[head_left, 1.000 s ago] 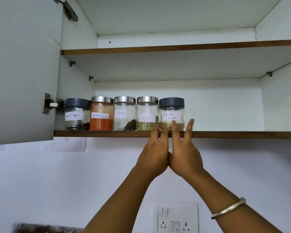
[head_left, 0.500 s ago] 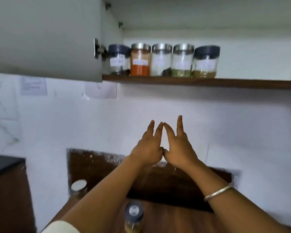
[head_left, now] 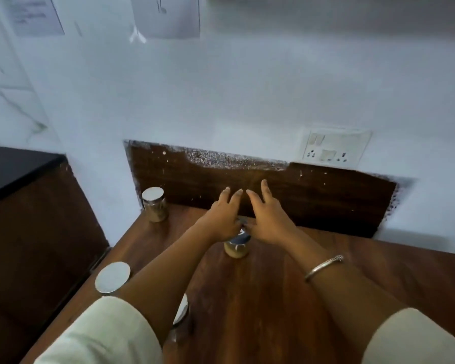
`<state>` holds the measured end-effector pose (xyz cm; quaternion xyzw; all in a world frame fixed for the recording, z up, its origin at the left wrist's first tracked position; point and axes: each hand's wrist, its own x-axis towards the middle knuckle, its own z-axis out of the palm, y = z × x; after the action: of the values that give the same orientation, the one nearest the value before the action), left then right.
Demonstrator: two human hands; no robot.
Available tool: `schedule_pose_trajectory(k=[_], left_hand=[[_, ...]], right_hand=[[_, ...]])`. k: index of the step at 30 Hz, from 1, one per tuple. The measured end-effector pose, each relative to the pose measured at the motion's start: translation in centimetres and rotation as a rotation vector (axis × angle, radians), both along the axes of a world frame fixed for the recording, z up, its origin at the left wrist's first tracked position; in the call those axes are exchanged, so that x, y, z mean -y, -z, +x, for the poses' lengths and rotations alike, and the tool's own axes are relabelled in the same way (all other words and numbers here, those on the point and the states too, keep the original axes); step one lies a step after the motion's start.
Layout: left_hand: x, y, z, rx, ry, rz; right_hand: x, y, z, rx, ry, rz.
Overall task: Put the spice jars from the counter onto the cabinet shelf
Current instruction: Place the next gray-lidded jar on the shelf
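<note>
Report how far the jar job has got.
Done: not visible now, the shelf is out of view. In hand: both hands, left and right, open above the dark-lidded jar. Left: that jar and three steel-lidded ones on the counter.

Both arms are bare from about the elbow down, with loose cream short sleeves [head_left: 103, 334] bunched up near the shoulders. Only jewelry I can spot is a thin silver bangle [head_left: 323, 266], kinda textured, on the right wrist.
</note>
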<state>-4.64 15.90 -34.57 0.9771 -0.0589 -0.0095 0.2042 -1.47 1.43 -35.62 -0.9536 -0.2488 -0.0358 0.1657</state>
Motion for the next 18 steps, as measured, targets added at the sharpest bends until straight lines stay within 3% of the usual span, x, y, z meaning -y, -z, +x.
schedule_pose_trajectory(k=[9, 18], left_hand=[[-2.6, 11.4, 3.7, -0.237, -0.098, -0.091], [-2.0, 17.0, 6.3, -0.354, -0.190, -0.173]], right_hand=[[-1.9, 11.3, 5.0, -0.245, 0.038, -0.029], [-2.4, 16.2, 7.7, -0.396, 0.098, 0.074]])
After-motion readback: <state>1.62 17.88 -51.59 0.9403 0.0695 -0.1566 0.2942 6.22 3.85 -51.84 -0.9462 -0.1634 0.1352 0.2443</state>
